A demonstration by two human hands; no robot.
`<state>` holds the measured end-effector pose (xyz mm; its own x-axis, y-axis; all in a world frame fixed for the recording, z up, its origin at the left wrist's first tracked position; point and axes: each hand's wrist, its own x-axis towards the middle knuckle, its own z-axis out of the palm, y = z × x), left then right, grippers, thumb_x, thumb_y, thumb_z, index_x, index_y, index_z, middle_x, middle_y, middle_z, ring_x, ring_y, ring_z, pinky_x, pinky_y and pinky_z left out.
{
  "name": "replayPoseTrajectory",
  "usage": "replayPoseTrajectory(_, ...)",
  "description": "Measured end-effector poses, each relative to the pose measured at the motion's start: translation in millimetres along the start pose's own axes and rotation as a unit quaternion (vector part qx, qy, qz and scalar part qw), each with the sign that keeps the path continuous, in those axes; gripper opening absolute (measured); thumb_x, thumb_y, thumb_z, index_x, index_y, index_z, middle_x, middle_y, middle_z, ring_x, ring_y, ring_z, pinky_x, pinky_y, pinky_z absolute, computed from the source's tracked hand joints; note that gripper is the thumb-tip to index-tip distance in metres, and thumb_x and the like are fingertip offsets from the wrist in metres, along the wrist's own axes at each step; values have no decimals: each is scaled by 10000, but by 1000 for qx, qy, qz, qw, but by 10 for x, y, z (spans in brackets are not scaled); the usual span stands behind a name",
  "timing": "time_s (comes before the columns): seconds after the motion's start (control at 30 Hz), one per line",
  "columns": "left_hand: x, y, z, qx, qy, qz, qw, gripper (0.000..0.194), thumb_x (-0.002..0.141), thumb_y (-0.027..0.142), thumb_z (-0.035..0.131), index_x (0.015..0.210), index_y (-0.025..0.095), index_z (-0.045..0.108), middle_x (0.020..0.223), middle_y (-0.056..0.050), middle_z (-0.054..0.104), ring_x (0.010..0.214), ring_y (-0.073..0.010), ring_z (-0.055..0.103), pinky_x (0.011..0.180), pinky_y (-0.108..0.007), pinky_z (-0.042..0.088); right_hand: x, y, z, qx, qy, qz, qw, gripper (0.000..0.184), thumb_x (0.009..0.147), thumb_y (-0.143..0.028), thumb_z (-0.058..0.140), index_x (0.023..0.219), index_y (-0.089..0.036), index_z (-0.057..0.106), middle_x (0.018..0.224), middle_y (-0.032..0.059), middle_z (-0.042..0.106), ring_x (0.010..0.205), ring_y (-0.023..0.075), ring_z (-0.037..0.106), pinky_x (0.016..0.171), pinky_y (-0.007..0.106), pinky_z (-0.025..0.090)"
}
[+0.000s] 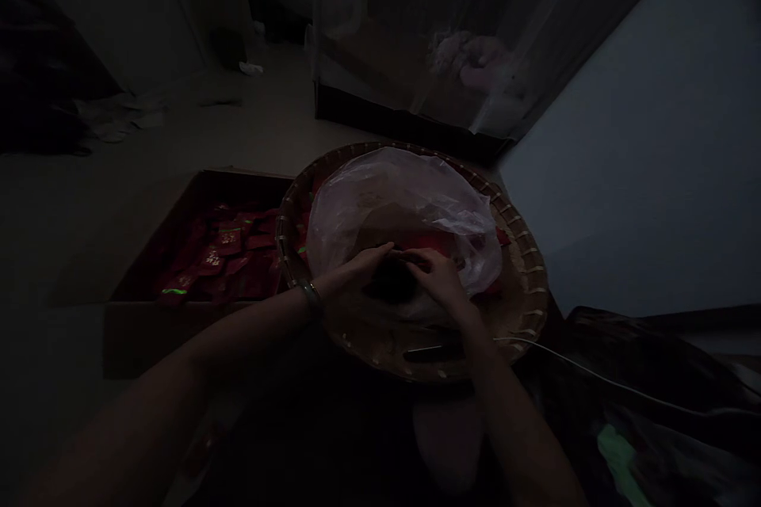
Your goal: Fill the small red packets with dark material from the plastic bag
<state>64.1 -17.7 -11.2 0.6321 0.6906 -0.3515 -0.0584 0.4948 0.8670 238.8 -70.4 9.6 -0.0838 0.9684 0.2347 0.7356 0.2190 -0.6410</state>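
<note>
The scene is very dark. A round woven basket tray [523, 253] lies in front of me with a clear plastic bag [398, 198] on it. My left hand [362, 263] and my right hand [437, 277] meet at the near edge of the bag, fingers curled around a small dark thing I cannot make out. Something red [431, 242] shows inside the bag just beyond my fingertips. A bracelet [310, 297] circles my left wrist.
A cardboard box [148, 309] of several red packets [223, 253] stands left of the tray. A white cable [594, 376] runs off to the right over dark cloth. A dark-based, clear-covered frame [404, 123] stands behind the tray; a pale wall [642, 174] rises at right.
</note>
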Motion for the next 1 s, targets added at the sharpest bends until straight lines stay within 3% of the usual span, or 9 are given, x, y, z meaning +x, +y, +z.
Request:
replayPoseTrajectory(0.1,-47,23,43,149,-53,84,984,395,915,403,412,1018,151,698,1085,-49,700,1064,-192,599,992,-305,401,16,180,-100,-98,24,34,994,251,815,-203,557,1030,-161,680,1043,107,700,975,228,644,883,364,490)
replayPoseTrajectory(0.2,-138,44,64,326,-82,166,927,339,885,376,495,1032,162,713,1080,-44,708,972,-187,638,896,-262,447,32,345,-139,-205,-15,84,975,304,823,-239,587,1083,-99,657,1060,172,686,1002,276,636,901,391,467)
replayPoseTrajectory(0.3,-213,47,60,429,-76,229,871,278,862,322,549,1026,183,725,1015,-37,728,865,-169,663,824,-238,466,40,455,-142,-248,-73,132,957,384,802,-264,643,1121,-52,634,1041,211,682,987,304,644,857,380,476)
replayPoseTrajectory(0.37,-224,33,50,445,-46,262,855,262,847,244,558,1051,195,715,1012,-32,729,860,-158,668,823,-231,470,45,506,-149,-235,-79,146,958,404,775,-246,677,1131,-61,633,1052,198,685,998,289,645,854,351,477)
replayPoseTrajectory(0.53,-159,-20,23,422,49,310,850,354,764,123,574,1096,185,684,1114,-48,692,978,-178,647,857,-247,481,44,626,-196,-146,-56,164,974,296,740,-276,715,1001,-138,695,990,117,723,911,223,675,797,298,492)
replayPoseTrajectory(0.7,-138,-22,0,435,79,256,860,273,802,214,553,1022,206,715,1007,-45,720,888,-196,661,864,-285,481,16,692,-157,-153,-31,143,977,174,744,-248,691,878,-138,700,871,85,730,815,203,681,730,291,488)
replayPoseTrajectory(0.83,-137,-18,-13,422,103,241,868,275,783,188,552,999,225,717,1003,-26,719,886,-197,653,880,-285,473,5,671,-70,-215,-4,146,966,259,714,-315,723,878,-123,665,847,100,706,809,210,665,709,293,475)
replayPoseTrajectory(1.0,-148,-4,-12,461,111,231,849,289,808,199,518,1025,212,709,1018,-39,716,887,-201,654,872,-286,475,8,642,-30,-286,40,143,947,431,652,-293,764,1003,-95,612,961,141,673,906,246,643,766,322,468)
